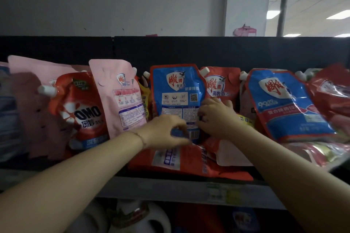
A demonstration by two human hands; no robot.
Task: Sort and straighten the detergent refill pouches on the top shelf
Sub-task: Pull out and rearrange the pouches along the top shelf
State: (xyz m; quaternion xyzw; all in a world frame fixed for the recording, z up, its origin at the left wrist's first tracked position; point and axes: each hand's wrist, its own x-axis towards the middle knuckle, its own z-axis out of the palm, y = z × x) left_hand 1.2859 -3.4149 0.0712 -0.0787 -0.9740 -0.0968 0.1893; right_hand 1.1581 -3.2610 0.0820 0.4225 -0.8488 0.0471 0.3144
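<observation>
Top shelf (pixel 151 188), black-backed: the blue pouch (pixel 176 91) stands upright at centre, long axis vertical, over a red pouch (pixel 189 163) lying flat. Left hand (pixel 164 130) pinches its bottom edge; right hand (pixel 216 117) grips its right edge, fingers (pixel 204 113) curled.
</observation>
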